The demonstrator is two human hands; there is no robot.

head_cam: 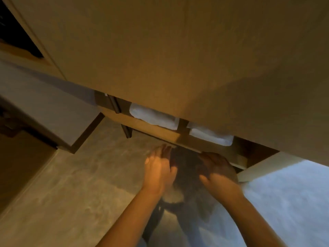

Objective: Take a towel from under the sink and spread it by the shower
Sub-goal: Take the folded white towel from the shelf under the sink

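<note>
Two folded white towels lie on a wooden shelf (156, 129) under the sink cabinet (178, 56): the left towel (154, 116) and the right towel (211, 136), split by a divider. Both of my hands hover just in front of and below the shelf edge, blurred by motion. My left hand (159, 169) has its fingers stretched out and holds nothing. My right hand (218, 171) is flat, palm down, in shadow under the right towel, and touches neither towel. A dark shape between my hands is too blurred to identify.
A pale, fluffy textile (288, 202) covers the floor at the lower right. Grey stone floor (80, 184) spreads to the left. A dark metal leg (127, 131) holds the shelf at its left end. A low wall with dark skirting (53, 111) stands at the left.
</note>
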